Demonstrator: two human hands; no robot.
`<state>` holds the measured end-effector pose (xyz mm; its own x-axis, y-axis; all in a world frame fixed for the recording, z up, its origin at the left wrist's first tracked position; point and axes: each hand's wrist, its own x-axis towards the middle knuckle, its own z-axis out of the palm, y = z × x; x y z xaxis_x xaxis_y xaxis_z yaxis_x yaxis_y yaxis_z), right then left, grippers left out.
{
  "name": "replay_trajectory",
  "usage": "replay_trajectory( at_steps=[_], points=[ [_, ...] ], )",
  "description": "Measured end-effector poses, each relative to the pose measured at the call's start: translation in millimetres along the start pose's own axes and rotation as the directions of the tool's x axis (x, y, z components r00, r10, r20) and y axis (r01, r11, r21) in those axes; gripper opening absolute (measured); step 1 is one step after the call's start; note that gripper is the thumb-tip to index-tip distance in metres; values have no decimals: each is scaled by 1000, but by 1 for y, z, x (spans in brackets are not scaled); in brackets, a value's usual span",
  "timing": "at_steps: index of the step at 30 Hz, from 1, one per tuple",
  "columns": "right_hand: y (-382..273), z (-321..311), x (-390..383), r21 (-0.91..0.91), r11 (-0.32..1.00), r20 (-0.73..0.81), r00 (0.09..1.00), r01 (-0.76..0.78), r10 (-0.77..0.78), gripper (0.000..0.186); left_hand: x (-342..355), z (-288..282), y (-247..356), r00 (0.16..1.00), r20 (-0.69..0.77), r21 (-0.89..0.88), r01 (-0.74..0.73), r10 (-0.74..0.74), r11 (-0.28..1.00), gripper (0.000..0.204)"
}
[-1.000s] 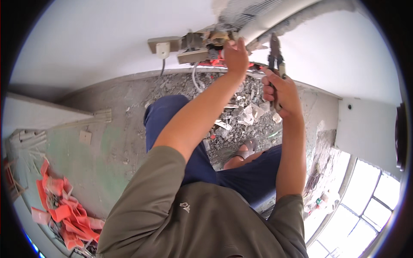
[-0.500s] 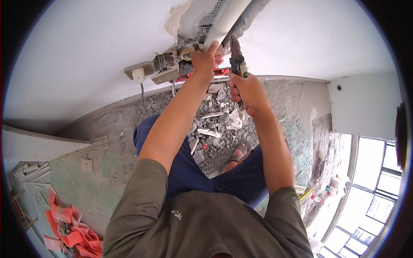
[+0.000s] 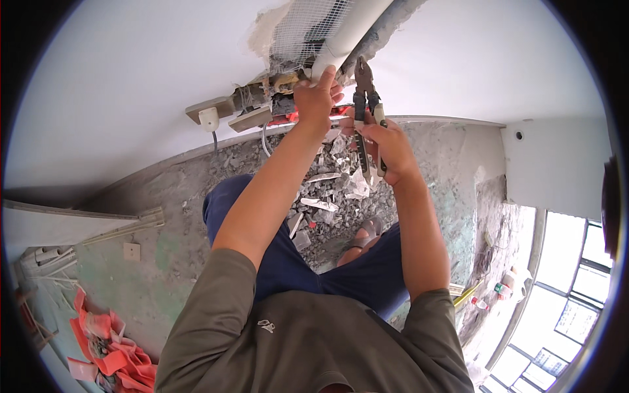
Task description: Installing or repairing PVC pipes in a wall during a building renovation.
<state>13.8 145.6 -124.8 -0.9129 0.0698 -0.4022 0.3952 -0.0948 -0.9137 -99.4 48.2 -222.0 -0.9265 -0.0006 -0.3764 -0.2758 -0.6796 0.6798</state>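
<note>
My left hand (image 3: 314,107) is up at the wall, its fingers closed round the lower end of a white pipe (image 3: 348,36). Just to the right, my right hand (image 3: 392,149) holds a pair of pliers (image 3: 363,80) with a rusty head and dark and pale handles. The plier head points up beside the pipe, apart from it, and the handles are spread in my grip. Wire mesh (image 3: 301,36) lies in the broken wall channel left of the pipe. Left of my left hand, two socket plates (image 3: 252,118) hang from the wall, one with a white plug (image 3: 208,119).
Rubble (image 3: 327,177) covers the floor below the wall, between my legs. A pile of red-orange sheeting (image 3: 114,344) lies at lower left, near a loose board (image 3: 65,223). Bottles (image 3: 503,289) and a yellow strip (image 3: 465,295) lie at right, by a window (image 3: 570,288).
The pliers have turned so their head shows flat, and their handles have spread. My right-hand fingers have loosened round them. My left hand stays at the pipe's end.
</note>
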Motion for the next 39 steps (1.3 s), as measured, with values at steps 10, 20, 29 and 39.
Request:
replay_trajectory(
  at_steps=[10, 20, 29, 39],
  points=[
    [-4, 7, -16, -352, 934, 3, 997, -67, 73, 29, -7, 4, 13, 998, -32, 46, 55, -53, 997, 36],
    [-18, 8, 4, -389, 921, 91, 995, -3, 41, 21, -3, 3, 17, 994, 29, -8, 107, -107, 994, 36],
    [-32, 22, 2, -538, 843, 22, 999, -26, 45, 23, -5, 5, 20, 992, -3, 20, 123, -123, 992, 38],
    [-22, 25, 0, -310, 946, 15, 994, -95, 105, 23, -16, 15, 28, 990, -92, 49, 108, -103, 993, 42]
  ],
)
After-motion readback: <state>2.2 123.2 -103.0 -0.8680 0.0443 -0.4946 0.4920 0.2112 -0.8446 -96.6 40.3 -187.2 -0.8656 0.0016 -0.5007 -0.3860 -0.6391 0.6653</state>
